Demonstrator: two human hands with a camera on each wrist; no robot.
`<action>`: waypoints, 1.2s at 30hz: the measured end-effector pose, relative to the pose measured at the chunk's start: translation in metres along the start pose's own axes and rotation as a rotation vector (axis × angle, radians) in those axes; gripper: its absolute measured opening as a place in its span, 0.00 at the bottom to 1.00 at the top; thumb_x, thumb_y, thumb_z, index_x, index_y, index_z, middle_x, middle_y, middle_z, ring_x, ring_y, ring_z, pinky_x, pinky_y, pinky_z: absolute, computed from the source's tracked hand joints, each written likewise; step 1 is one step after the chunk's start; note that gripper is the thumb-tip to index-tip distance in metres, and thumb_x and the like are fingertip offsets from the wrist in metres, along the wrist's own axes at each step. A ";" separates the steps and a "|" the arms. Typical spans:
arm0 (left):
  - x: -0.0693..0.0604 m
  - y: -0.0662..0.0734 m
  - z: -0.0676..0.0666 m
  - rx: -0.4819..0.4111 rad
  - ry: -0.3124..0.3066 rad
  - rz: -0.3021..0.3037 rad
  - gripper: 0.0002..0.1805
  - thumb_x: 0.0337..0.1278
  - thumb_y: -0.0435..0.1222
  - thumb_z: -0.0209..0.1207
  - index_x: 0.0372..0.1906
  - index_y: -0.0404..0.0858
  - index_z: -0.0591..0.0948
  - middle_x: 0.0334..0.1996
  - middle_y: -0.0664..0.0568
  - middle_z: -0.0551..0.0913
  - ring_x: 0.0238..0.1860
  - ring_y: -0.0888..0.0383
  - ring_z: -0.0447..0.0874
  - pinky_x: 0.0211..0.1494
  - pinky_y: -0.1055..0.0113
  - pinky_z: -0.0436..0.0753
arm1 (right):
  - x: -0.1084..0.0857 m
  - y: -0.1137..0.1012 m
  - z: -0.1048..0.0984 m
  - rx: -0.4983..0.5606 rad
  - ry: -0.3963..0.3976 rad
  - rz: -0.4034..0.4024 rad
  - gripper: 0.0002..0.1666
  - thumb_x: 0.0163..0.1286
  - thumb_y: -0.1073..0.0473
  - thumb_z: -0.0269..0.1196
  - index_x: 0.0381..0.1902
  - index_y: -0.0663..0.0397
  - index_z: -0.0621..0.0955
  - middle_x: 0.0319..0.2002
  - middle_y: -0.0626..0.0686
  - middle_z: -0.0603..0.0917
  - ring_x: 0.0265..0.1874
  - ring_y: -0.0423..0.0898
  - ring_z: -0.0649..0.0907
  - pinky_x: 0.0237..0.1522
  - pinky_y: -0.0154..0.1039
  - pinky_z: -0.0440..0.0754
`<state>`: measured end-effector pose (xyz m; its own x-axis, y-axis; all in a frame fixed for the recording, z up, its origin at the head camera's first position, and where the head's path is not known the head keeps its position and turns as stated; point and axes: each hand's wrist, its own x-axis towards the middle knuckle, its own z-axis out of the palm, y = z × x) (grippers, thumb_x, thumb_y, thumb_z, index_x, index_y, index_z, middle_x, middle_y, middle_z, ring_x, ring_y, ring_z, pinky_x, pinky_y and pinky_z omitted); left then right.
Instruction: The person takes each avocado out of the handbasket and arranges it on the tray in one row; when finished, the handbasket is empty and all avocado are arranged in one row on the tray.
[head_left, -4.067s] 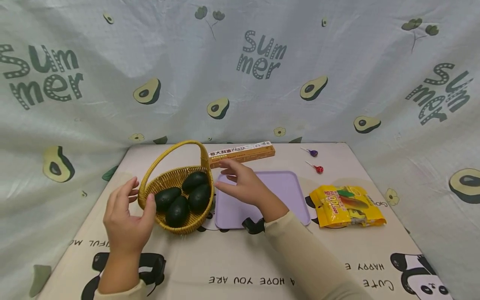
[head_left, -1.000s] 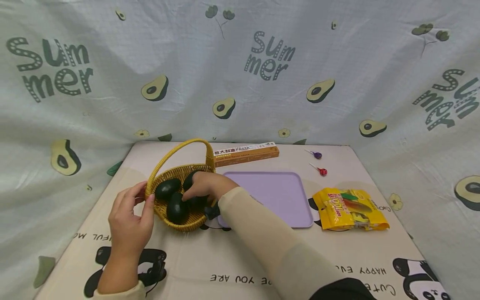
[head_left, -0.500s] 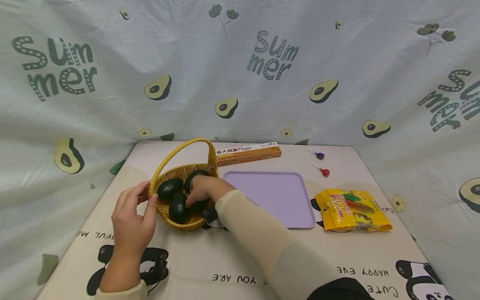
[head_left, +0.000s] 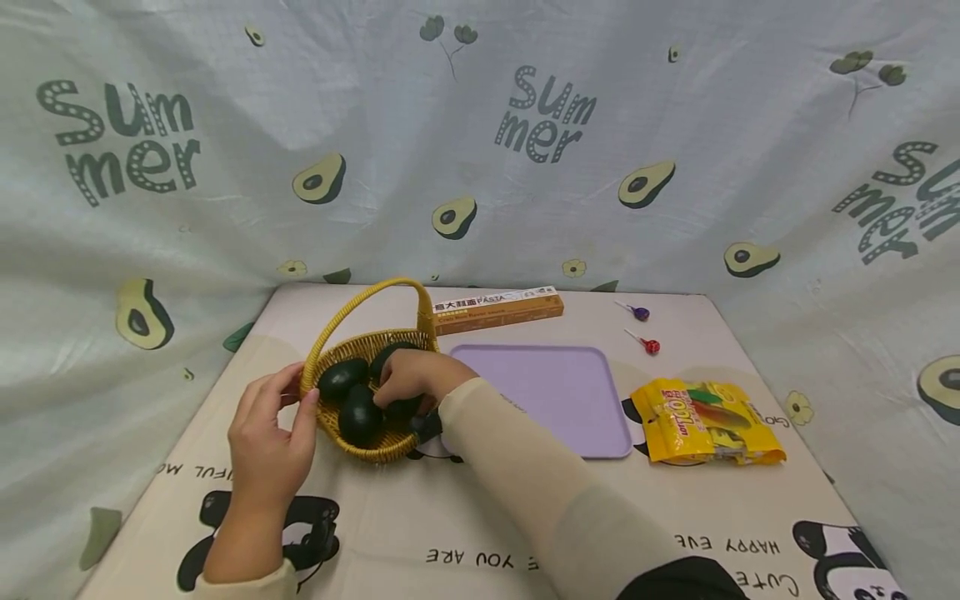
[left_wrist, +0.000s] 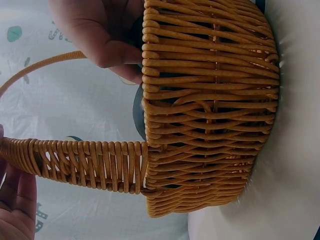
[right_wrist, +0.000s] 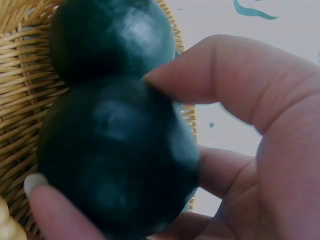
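In the head view, the yellow wicker basket (head_left: 386,452) holds several dark green avocados, one (head_left: 360,415) at its near side. My left hand (head_left: 270,450) pinches the base of the basket's handle (left_wrist: 90,162) at its left side; the fingertips show at the edge of the left wrist view. Reaching inside from the right, my right hand (head_left: 423,379) grips an avocado (right_wrist: 120,155), with thumb and fingers around it in the right wrist view. Another avocado (right_wrist: 115,40) lies against it. From above, the right hand partly covers the gripped one.
A lilac tray (head_left: 555,392) lies right of the basket, partly under the right sleeve. Behind stands a pasta box (head_left: 498,312). Purple (head_left: 640,313) and red (head_left: 651,346) lollipops and a yellow packet (head_left: 708,421) lie farther right.
Since the oldest frame, my right hand has moved left into the basket and closed on an avocado, and my left hand has come onto the handle's base. Over the last half second, hardly anything has moved.
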<state>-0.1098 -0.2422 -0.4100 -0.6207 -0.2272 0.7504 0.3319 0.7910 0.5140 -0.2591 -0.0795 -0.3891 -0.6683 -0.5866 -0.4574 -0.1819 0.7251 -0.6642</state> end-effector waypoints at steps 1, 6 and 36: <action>0.000 0.000 0.000 0.001 0.002 0.001 0.24 0.61 0.25 0.67 0.63 0.32 0.80 0.49 0.37 0.81 0.48 0.48 0.82 0.60 0.91 0.69 | 0.000 0.001 -0.001 0.008 -0.002 -0.012 0.19 0.68 0.51 0.69 0.54 0.49 0.85 0.48 0.46 0.84 0.45 0.46 0.84 0.32 0.45 0.90; 0.000 0.001 0.000 0.003 0.003 0.006 0.24 0.61 0.24 0.67 0.62 0.31 0.80 0.49 0.37 0.81 0.49 0.48 0.82 0.60 0.91 0.69 | -0.002 0.006 -0.004 0.031 -0.012 -0.064 0.14 0.67 0.50 0.69 0.49 0.45 0.88 0.48 0.44 0.85 0.45 0.45 0.85 0.32 0.43 0.90; 0.001 0.001 0.000 0.015 0.008 0.010 0.24 0.61 0.25 0.67 0.62 0.33 0.80 0.48 0.37 0.81 0.47 0.47 0.83 0.60 0.91 0.68 | -0.017 0.026 -0.032 -0.021 -0.042 -0.340 0.34 0.56 0.48 0.78 0.61 0.39 0.80 0.61 0.45 0.75 0.56 0.43 0.77 0.53 0.39 0.82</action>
<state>-0.1094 -0.2416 -0.4088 -0.6116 -0.2242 0.7588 0.3269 0.8018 0.5003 -0.2754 -0.0389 -0.3796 -0.5366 -0.8102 -0.2356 -0.4047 0.4922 -0.7707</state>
